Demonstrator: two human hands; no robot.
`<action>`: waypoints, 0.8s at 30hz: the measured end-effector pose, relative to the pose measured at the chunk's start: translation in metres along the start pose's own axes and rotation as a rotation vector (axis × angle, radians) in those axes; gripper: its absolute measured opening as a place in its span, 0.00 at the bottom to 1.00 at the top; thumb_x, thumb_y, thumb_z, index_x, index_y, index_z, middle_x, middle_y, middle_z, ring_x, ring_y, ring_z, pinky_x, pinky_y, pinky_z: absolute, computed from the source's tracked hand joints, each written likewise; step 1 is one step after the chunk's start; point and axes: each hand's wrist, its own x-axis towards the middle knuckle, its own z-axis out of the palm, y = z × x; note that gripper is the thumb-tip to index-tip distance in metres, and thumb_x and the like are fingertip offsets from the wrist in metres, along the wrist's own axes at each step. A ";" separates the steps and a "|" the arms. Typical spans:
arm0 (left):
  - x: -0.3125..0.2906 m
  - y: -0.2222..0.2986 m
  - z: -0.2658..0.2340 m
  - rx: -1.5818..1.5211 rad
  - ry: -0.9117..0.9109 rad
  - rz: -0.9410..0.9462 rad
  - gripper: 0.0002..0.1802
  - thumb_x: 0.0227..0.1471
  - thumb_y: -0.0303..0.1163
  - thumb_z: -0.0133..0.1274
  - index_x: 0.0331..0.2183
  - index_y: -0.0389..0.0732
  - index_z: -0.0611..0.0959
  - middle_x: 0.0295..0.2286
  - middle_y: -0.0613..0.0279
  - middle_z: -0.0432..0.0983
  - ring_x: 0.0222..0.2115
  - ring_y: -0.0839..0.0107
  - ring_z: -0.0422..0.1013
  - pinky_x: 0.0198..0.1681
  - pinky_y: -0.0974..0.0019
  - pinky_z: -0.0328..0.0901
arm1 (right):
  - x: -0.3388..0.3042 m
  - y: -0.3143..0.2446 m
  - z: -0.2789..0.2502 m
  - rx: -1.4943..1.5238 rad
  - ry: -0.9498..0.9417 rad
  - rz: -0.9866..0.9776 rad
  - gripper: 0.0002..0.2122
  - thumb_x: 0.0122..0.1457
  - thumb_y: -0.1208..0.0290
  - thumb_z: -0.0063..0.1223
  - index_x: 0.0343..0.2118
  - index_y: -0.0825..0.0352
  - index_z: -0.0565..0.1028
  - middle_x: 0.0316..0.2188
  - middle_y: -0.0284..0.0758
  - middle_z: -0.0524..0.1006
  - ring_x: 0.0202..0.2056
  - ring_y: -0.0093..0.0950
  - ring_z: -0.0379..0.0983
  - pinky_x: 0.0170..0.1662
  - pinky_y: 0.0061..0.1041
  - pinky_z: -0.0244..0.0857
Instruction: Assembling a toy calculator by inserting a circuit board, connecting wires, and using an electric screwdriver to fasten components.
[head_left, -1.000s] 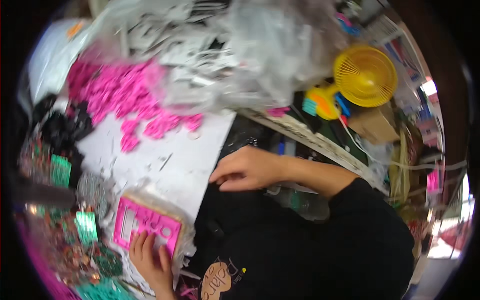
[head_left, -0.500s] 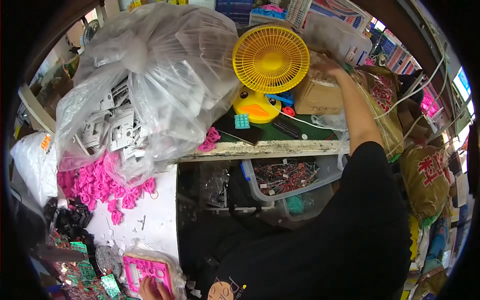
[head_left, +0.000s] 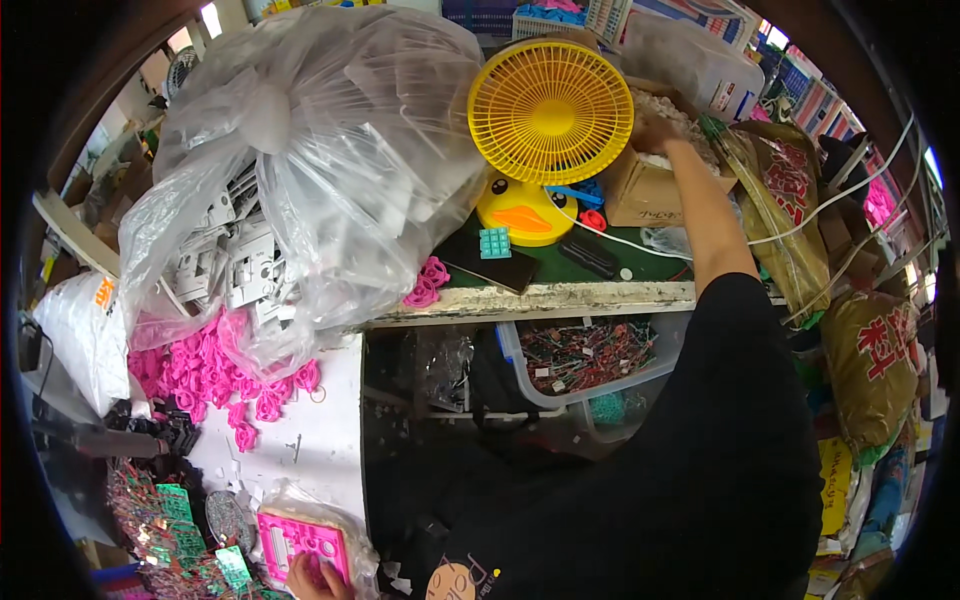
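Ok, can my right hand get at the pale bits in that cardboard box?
Probably yes: the right hand is at the open top of the cardboard box, by the pale bits; the yellow fan overlaps only the box's left side here.

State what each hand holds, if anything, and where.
Left hand: fingers on the lower part of the pink panel, grip unclear. Right hand: in the cardboard box; any hold cannot be told.

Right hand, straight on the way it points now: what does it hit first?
The right hand would most likely meet the pale loose material in the open cardboard box; its fingertips are hard to make out, so depth is unclear.
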 end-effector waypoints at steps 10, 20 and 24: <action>-0.020 -0.023 0.009 -0.114 0.026 -0.127 0.17 0.54 0.32 0.57 0.44 0.34 0.81 0.44 0.46 0.75 0.46 0.48 0.71 0.51 0.51 0.65 | 0.088 0.084 -0.031 0.147 0.206 -0.070 0.19 0.58 0.58 0.54 0.44 0.70 0.81 0.42 0.44 0.82 0.45 0.38 0.78 0.48 0.34 0.71; 0.004 0.013 0.000 -0.094 0.040 -0.166 0.14 0.48 0.26 0.59 0.40 0.38 0.82 0.43 0.54 0.78 0.47 0.51 0.70 0.55 0.52 0.61 | 0.175 0.159 -0.041 -0.550 0.470 -0.539 0.13 0.63 0.63 0.49 0.36 0.67 0.79 0.33 0.47 0.80 0.37 0.47 0.77 0.41 0.45 0.71; -0.001 0.021 -0.011 -0.077 0.064 -0.185 0.14 0.48 0.27 0.59 0.40 0.39 0.82 0.42 0.55 0.78 0.47 0.52 0.70 0.54 0.52 0.62 | 0.184 0.148 0.022 -0.437 0.244 -0.438 0.16 0.64 0.56 0.49 0.41 0.66 0.79 0.37 0.48 0.80 0.41 0.47 0.77 0.46 0.44 0.70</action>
